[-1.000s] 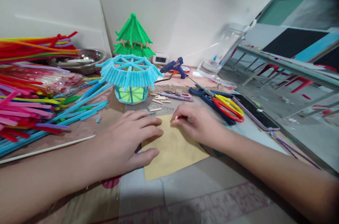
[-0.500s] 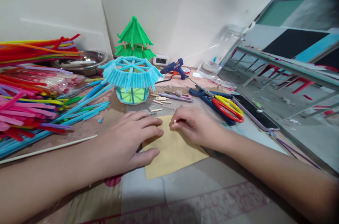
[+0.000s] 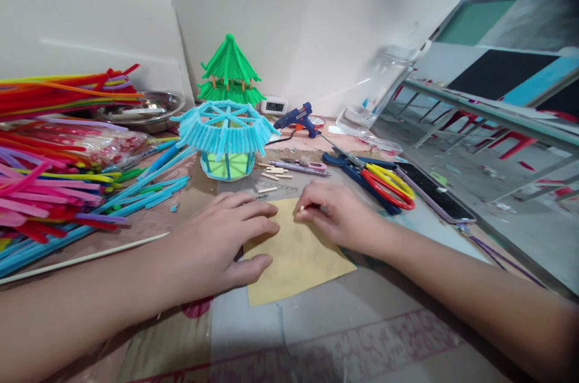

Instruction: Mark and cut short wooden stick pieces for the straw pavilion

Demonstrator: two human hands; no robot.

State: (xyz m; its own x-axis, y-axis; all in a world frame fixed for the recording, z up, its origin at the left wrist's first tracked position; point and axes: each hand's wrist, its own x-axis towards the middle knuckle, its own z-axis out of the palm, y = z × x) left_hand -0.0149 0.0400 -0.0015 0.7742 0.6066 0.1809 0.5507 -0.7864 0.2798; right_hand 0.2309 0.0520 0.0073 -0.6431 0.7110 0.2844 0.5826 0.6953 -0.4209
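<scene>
A yellow sheet (image 3: 289, 268), probably sandpaper or paper, lies on the table in front of me. My left hand (image 3: 235, 235) rests over its left side with fingers spread, holding nothing. At the sheet's upper right, my right hand (image 3: 328, 208) pinches a short wooden stick (image 3: 301, 208), of which only a pale end shows between thumb and finger. Beyond the sheet lie several cut wooden stick pieces (image 3: 277, 172) beside a clear ruler (image 3: 289, 189). Behind them stands a model pavilion (image 3: 226, 136) with a blue pipe-cleaner roof.
Bundles of coloured pipe cleaners (image 3: 49, 190) fill the left side, near a metal bowl (image 3: 154, 111). A green pipe-cleaner roof (image 3: 230, 66), a small clock (image 3: 274, 105) and a blue glue gun (image 3: 298, 117) stand behind. Scissors (image 3: 386, 185), pliers (image 3: 362, 181) and a phone (image 3: 436, 193) lie right.
The right hand has shifted very slightly, still pinching the stick piece. My left hand keeps its place on the sheet, and the whole view has tilted a little.
</scene>
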